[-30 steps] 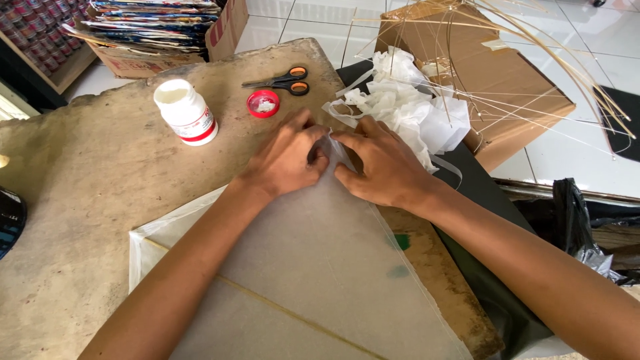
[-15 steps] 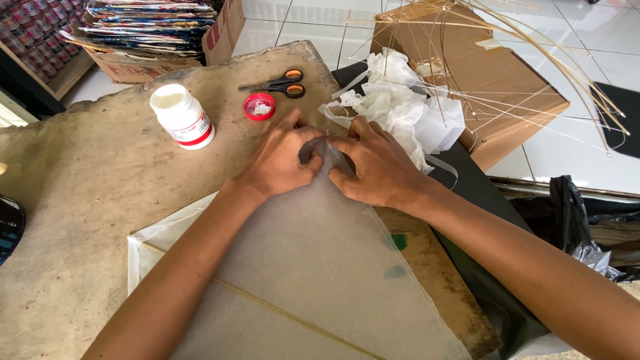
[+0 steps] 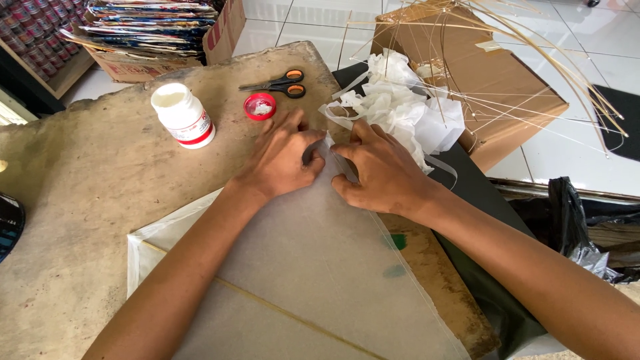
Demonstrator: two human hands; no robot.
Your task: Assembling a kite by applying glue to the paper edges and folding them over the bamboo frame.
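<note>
Hands press flat on translucent paper sheet (image 3: 320,267) at its top corner. Left hand (image 3: 280,160) fingers spread; right hand (image 3: 380,170) fingers together. Scissors (image 3: 277,85) lie near.

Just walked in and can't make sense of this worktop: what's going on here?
A person presses both hands, the left hand and the right hand, on the top corner of a thin translucent paper sheet stretched over thin sticks on a worn table. An open white bottle, its red cap and orange-handled scissors lie beyond the hands. Crumpled white paper scraps sit to the right.
</note>
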